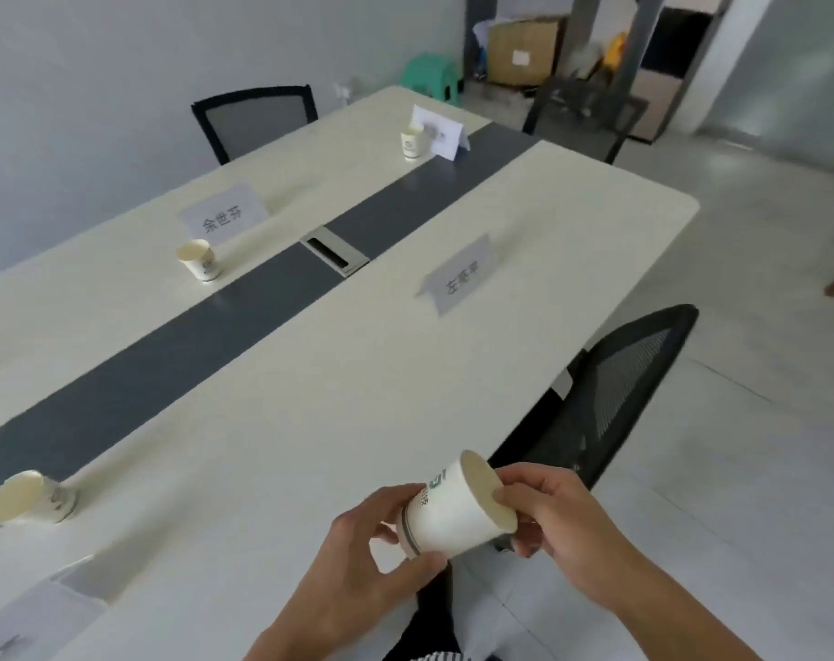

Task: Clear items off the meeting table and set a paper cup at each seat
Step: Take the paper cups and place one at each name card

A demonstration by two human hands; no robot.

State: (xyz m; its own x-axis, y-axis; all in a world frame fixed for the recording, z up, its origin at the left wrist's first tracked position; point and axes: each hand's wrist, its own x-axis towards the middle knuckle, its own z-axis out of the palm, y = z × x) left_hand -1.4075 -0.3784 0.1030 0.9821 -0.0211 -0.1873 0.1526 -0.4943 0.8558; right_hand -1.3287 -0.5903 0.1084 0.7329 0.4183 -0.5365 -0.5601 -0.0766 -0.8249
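Both hands hold a white paper cup point(453, 510) with green print, tilted on its side above the table's near right edge. My left hand point(376, 560) grips its base end, where a second nested rim shows. My right hand point(553, 517) pinches the open rim, thumb inside. Three more paper cups stand on the cream meeting table point(310, 374): one point(28, 498) at the near left, one point(200, 260) by a name card, one point(412, 143) at the far end.
Name cards stand at the seats: point(224, 217), point(458, 279), point(441, 131), and another at the bottom left point(28, 617). A dark strip with a cable hatch point(334, 250) runs down the middle. Black mesh chairs point(615, 398), point(255, 119), point(586, 116) surround the table.
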